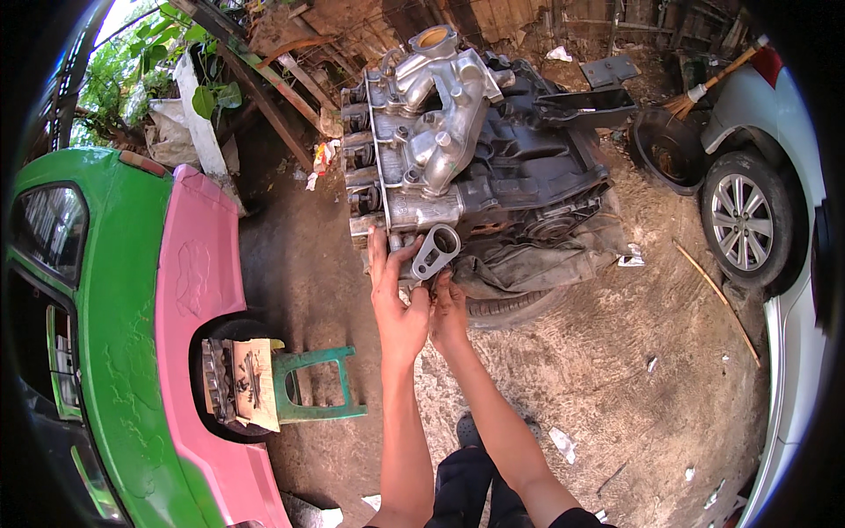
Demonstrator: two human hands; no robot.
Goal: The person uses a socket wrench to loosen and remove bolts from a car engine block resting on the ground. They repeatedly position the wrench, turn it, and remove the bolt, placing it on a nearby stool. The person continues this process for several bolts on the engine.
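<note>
A large engine (519, 150), with a silver cast manifold (444, 114) on top, stands before me. At its near left corner is a grey metal bracket (433, 255) with a large round opening, just above my hands. My left hand (394, 308) is raised against that corner, fingers bent along the engine edge and thumb near the bracket's lower end. My right hand (447, 317) is just beside it, fingers curled under the bracket's lower end; what both grip is partly hidden.
Grey cloth (528, 264) and a tire (510, 308) lie under the engine. A green and pink car (106, 238) stands left, beside a green stool (317, 383) bearing metal parts on cardboard. A silver car (801, 132), black basin (664, 154) and long stick (717, 299) are right.
</note>
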